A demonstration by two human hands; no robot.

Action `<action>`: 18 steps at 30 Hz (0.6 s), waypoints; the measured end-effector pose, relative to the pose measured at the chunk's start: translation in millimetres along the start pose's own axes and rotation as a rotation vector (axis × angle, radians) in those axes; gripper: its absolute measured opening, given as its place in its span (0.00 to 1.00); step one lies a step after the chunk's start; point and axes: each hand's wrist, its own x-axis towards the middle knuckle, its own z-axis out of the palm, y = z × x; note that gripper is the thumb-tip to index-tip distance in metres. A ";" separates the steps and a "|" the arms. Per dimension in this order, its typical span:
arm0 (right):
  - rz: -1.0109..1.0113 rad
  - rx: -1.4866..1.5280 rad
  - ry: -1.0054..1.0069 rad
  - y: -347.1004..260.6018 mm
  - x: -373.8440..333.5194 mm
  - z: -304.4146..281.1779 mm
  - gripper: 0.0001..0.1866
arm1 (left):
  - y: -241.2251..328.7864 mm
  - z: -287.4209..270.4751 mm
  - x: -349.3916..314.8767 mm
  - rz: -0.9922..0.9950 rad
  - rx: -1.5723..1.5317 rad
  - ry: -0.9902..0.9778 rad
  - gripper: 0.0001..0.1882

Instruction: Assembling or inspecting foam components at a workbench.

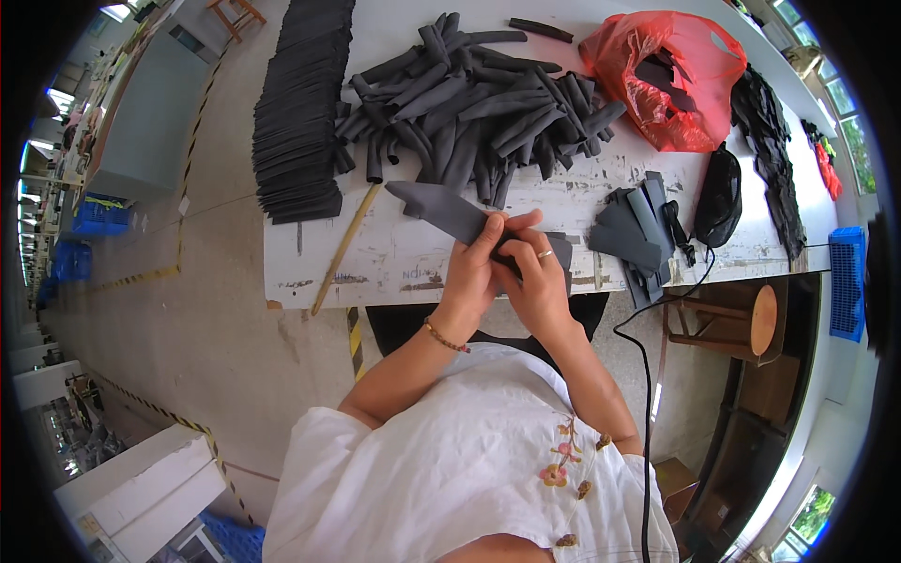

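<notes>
Just above the table's near edge, my left hand (pixel 472 277) and my right hand (pixel 533 272) meet on one dark grey strip of flat, sheet-like material (pixel 436 208). My left thumb presses on top of the strip, whose pointed end reaches out to the upper left. The fingers of my right hand are bent against its other end, partly hiding it. Beyond my hands lies a heap of dark grey rolled tubes (pixel 450 98). More flat grey pieces (pixel 627 230) are spread to the right of my right hand.
A tall row of stacked dark strips (pixel 298 113) fills the table's left side, near a thin wooden stick (pixel 345 249). A red plastic bag (pixel 615 52) holds dark pieces. Right of it are a black mesh-like object (pixel 720 199), a black cable (pixel 648 375) and a wooden stool (pixel 764 319).
</notes>
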 end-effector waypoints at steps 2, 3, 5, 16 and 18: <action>0.012 -0.022 -0.019 -5.7 3.5 -7.6 0.18 | 4.6 -4.3 1.8 -0.044 -0.029 0.043 0.10; 0.028 -0.049 -0.036 -6.5 2.6 -11.2 0.16 | 7.5 -7.1 4.5 -0.037 -0.029 0.047 0.10; 0.055 -0.026 -0.066 -0.6 -4.9 -14.4 0.13 | 11.1 -13.0 6.6 0.027 -0.007 0.053 0.11; 0.001 0.071 0.021 9.3 -10.4 -15.9 0.09 | 29.1 -10.0 12.9 0.102 -0.169 0.138 0.15; -0.035 0.069 0.033 5.5 -7.1 -16.3 0.09 | 23.0 -9.2 11.9 0.123 -0.187 0.119 0.15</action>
